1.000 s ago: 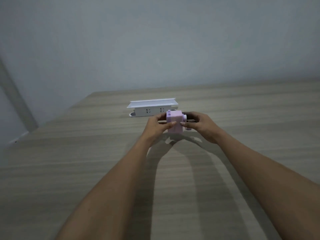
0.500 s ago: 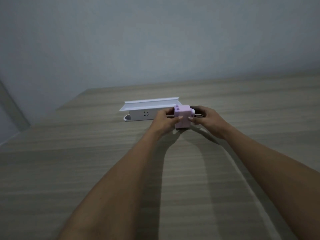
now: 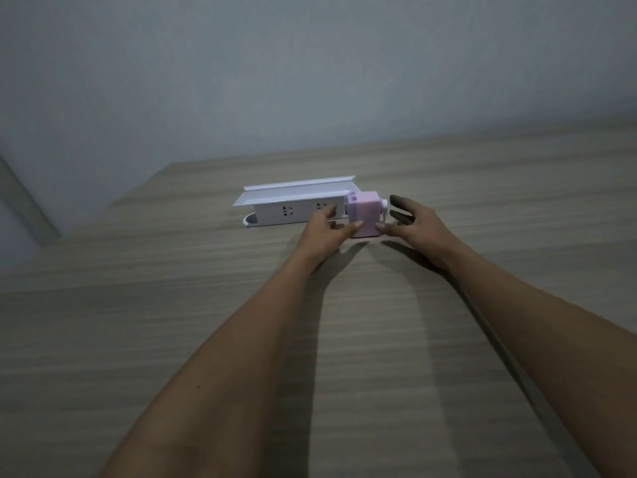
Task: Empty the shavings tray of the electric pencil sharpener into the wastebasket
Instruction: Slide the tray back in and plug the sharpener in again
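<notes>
Wood-grain table (image 3: 172,339) against a plain wall. One white power strip (image 3: 293,210), far centre-left. One left hand (image 3: 324,229), thumb touching one pink pencil sharpener (image 3: 365,215), fingers loosely spread, likely steadying it. One right hand (image 3: 413,225), fingers splayed, thumb at the sharpener's side; no firm pinch. Tray seemingly undrawn; no wastebasket visible.

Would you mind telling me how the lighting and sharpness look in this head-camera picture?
Head view: dim, bluish light; both forearms cast long dark shadows on the table; the pink sharpener is slightly soft; the right hand has fingertips lost in shadow; the wide-angle lens bends the table's far edge.
</notes>
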Demonstrator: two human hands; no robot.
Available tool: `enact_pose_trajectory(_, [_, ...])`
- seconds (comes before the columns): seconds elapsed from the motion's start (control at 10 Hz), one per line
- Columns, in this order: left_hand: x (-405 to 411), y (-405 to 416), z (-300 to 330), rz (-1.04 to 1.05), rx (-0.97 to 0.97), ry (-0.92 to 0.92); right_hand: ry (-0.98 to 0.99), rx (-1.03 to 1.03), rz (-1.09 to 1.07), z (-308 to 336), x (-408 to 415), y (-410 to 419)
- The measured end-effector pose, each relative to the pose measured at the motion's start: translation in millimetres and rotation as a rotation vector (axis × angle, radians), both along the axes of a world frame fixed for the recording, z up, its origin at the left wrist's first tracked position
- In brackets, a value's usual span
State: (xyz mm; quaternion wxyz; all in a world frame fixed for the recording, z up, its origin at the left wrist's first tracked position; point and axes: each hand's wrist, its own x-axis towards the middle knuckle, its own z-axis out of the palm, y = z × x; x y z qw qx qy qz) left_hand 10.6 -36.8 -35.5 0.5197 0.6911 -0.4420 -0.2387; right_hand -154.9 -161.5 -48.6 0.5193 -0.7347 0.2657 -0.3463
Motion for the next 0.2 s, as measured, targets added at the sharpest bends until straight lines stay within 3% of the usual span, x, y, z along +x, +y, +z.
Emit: enact_pose_trajectory(0.2, [5.3,43.9,9.9,0.207,0.013,-0.181,0.060,-0.274,-0.268,-5.6,-23.4,38.6])
